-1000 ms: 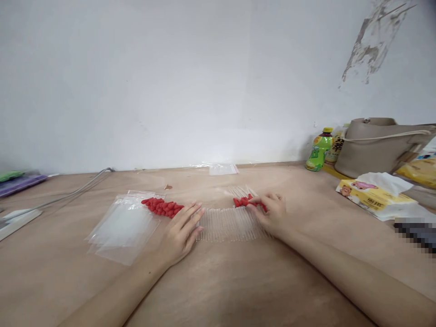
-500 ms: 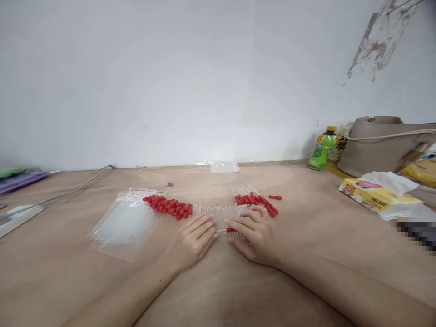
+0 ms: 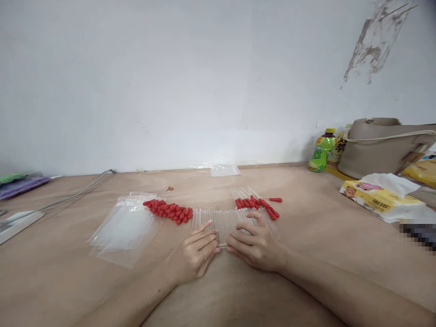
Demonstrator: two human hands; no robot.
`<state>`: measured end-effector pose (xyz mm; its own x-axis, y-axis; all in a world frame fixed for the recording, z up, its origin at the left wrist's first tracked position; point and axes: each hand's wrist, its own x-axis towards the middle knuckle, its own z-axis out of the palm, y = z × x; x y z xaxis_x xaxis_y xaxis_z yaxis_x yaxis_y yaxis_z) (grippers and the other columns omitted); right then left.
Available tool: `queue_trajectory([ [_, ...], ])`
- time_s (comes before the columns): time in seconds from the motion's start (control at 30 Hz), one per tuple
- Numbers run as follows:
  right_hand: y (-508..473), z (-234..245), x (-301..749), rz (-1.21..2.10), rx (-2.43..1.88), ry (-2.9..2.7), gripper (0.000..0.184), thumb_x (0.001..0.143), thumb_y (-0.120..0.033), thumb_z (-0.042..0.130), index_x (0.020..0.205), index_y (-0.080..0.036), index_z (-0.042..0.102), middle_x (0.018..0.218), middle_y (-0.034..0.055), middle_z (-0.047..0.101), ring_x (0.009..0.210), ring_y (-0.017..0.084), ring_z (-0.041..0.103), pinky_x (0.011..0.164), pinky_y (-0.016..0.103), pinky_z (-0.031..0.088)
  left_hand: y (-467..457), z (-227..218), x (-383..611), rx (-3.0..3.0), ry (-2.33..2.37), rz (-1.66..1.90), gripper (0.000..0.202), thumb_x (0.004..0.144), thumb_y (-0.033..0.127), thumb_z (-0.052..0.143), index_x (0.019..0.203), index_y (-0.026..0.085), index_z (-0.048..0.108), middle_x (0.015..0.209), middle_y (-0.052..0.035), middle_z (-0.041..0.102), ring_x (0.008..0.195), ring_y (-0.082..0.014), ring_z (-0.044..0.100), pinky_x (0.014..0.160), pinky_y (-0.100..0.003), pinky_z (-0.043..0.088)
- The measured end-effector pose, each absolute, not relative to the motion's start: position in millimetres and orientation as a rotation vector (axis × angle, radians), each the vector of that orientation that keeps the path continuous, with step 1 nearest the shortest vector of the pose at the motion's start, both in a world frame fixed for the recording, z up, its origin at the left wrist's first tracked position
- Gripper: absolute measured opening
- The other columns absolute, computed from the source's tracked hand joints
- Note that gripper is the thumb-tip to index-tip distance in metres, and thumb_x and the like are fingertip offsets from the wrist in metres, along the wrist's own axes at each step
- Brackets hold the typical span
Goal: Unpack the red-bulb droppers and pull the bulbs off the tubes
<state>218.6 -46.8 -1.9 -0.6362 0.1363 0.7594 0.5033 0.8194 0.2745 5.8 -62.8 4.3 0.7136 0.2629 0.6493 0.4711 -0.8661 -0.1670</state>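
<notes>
Between my two hands a thin glass dropper tube [image 3: 222, 246] lies crosswise, its ends going under the fingertips on each side. My left hand [image 3: 196, 255] is closed on its left end. My right hand [image 3: 254, 243] has curled fingers closed around the right end, where any red bulb is hidden. Just beyond, a row of clear glass tubes [image 3: 221, 222] lies side by side, partly covered by my fingers. A pile of red rubber bulbs [image 3: 168, 210] sits left of the row. Right of it are finished droppers with red bulbs [image 3: 254, 201] on their tubes.
Clear zip bags [image 3: 122, 227] lie stacked at the left, with another bag [image 3: 225, 170] by the wall. A grey cable [image 3: 85, 185] crosses the left side. At the right stand a green drink bottle [image 3: 322, 152], a grey bag [image 3: 371, 147] and a tissue pack [image 3: 378, 195].
Both hands have come slightly nearer with the tube. The red bulb seen at its right end is now hidden by my right hand, whose fingers are more curled.
</notes>
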Motion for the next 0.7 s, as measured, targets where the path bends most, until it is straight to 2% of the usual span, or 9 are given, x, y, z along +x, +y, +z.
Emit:
queue_trajectory([
  [0.27, -48, -3, 223, -0.697, -0.391, -2.202, 0.009, 0.083, -0.022, 0.055, 0.089, -0.018, 0.061, 0.072, -0.0021, 0.066, 0.08, 0.011, 0.056, 0.088, 0.035, 0.034, -63, 3, 2, -2.628, -0.553, -0.971, 0.014, 0.081, 0.009, 0.049, 0.089, 0.012, 0.059, 0.084, -0.0072, 0.067, 0.09, -0.0169, 0.062, 0.098, -0.043, 0.042],
  [0.53, -46, -9, 226, -0.881, -0.348, -2.125, 0.012, 0.082, -0.019, 0.056, 0.092, -0.018, 0.063, 0.086, -0.001, 0.068, 0.091, 0.013, 0.056, 0.088, 0.037, 0.034, -64, 5, 4, -2.658, -0.561, -0.948, 0.015, 0.081, 0.008, 0.047, 0.091, 0.012, 0.058, 0.085, -0.0072, 0.067, 0.091, -0.0169, 0.061, 0.099, -0.045, 0.04],
  [0.7, -42, 1, 244, -0.872, -0.407, -2.066, 0.014, 0.084, -0.015, 0.05, 0.085, -0.018, 0.064, 0.081, -0.0008, 0.069, 0.087, 0.014, 0.058, 0.084, 0.034, 0.036, -58, 10, -22, -2.609, -0.623, -1.006, 0.016, 0.081, 0.007, 0.047, 0.09, 0.014, 0.058, 0.084, -0.005, 0.066, 0.093, -0.0172, 0.06, 0.098, -0.046, 0.04],
])
